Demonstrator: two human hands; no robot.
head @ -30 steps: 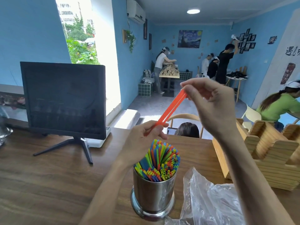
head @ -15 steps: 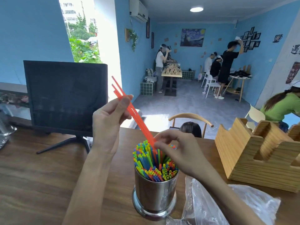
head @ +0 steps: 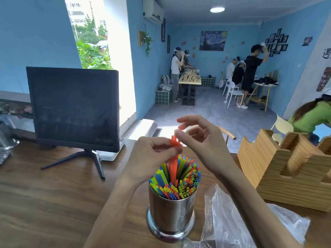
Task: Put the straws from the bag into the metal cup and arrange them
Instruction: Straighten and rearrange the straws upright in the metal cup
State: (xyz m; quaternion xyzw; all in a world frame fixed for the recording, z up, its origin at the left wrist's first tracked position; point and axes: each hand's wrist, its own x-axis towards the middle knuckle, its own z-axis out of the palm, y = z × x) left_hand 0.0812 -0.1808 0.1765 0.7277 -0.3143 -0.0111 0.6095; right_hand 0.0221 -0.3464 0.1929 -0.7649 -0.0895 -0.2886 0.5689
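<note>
A metal cup [head: 171,214] stands on the wooden table, packed with several colourful straws [head: 186,178]. A few orange straws [head: 174,167] stand upright in its middle, taller than the rest. My left hand [head: 152,154] pinches these orange straws just above the bundle. My right hand [head: 200,140] hovers at their top ends with loosely curled fingers; a fingertip touches the tips. The clear plastic bag [head: 232,222] lies crumpled to the right of the cup.
A dark monitor [head: 73,108] on a stand is at the back left. A wooden holder [head: 286,169] sits at the right. A glass object [head: 7,138] stands at the far left edge. Several people work at tables across the room.
The orange straws went from slanting left to upright and sank deeper into the cup. My left hand came down to them; my right hand rose from the bundle to their tops.
</note>
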